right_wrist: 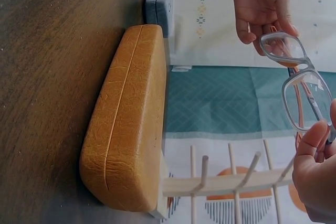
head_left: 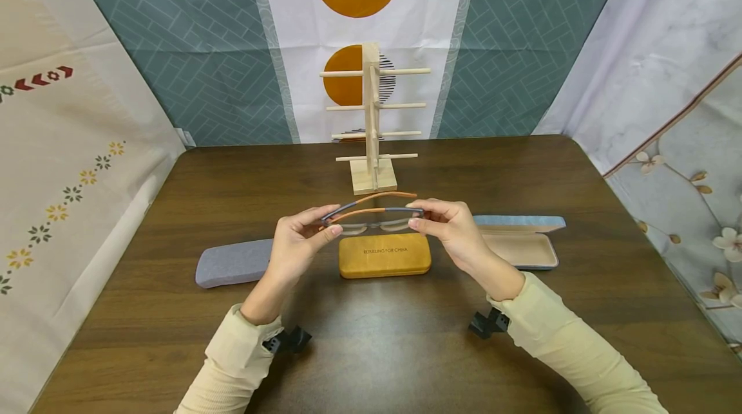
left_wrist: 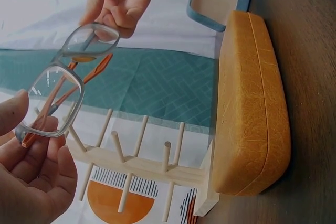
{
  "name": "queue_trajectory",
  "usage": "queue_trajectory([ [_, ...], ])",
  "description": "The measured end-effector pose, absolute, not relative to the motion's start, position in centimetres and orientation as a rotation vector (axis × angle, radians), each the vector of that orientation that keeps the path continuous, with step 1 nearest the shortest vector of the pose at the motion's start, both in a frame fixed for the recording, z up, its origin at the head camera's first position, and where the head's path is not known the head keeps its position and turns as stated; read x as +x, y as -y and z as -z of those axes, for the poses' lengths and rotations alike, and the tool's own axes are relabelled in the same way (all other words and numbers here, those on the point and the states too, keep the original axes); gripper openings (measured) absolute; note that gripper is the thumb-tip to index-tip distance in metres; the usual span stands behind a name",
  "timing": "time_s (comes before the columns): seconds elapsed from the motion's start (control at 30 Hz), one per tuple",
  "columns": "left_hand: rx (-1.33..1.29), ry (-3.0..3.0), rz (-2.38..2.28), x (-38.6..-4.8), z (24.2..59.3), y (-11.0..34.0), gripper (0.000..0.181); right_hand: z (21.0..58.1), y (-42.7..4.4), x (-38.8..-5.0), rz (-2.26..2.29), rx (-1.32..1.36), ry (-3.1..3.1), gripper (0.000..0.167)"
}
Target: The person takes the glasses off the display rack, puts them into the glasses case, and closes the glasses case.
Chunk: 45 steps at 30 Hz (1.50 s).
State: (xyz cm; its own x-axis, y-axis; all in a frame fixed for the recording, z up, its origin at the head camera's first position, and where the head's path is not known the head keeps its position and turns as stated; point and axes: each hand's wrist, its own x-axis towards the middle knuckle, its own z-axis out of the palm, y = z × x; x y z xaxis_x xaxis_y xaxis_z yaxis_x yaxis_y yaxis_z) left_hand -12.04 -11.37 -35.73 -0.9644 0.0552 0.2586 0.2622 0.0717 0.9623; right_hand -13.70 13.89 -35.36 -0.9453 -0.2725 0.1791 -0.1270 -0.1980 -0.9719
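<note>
Both hands hold a pair of eyeglasses (head_left: 374, 225) in the air by the two ends of the frame. My left hand (head_left: 294, 240) pinches the left end between thumb and fingers; my right hand (head_left: 455, 234) pinches the right end the same way. The glasses have a grey rim with clear lenses (left_wrist: 52, 98). Their dark temples with orange ends fold inward and cross behind the lenses. Just below and behind them in the head view, a shut mustard-yellow glasses case (head_left: 385, 255) lies on the table, lettering on its lid.
A shut grey glasses case (head_left: 234, 263) lies at left, partly behind the left hand. At right stands an open blue case (head_left: 522, 250) with beige lining. A wooden display rack (head_left: 372, 111) with several pegs rises at the back of the brown table (head_left: 377, 349).
</note>
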Motion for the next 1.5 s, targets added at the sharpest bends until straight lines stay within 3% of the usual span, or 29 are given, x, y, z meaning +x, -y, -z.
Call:
queue_trajectory([
  [0.2,-0.327,2.185,2.022,-12.05,35.79,11.28,0.032,35.5,-14.03,-13.82,2.317,-0.465,-1.914,0.023],
  [0.47,-0.312,2.188,2.041,-11.98,35.82,11.09,0.03,35.39,-13.99,-13.71,2.346,-0.47,-1.896,0.03],
  [0.73,-0.312,2.157,2.095,-12.02,35.97,11.08,0.029,35.65,-14.18,-13.79,2.347,-0.472,-1.927,0.018],
  [0.93,-0.299,2.081,2.207,-12.06,36.2,11.01,0.029,35.38,-14.13,-13.68,2.338,-0.414,-1.991,0.026],
  [1.5,-0.253,2.083,2.245,-12.03,36.22,10.73,0.026,35.59,-14.19,-13.68,2.402,-0.399,-1.975,0.025],
])
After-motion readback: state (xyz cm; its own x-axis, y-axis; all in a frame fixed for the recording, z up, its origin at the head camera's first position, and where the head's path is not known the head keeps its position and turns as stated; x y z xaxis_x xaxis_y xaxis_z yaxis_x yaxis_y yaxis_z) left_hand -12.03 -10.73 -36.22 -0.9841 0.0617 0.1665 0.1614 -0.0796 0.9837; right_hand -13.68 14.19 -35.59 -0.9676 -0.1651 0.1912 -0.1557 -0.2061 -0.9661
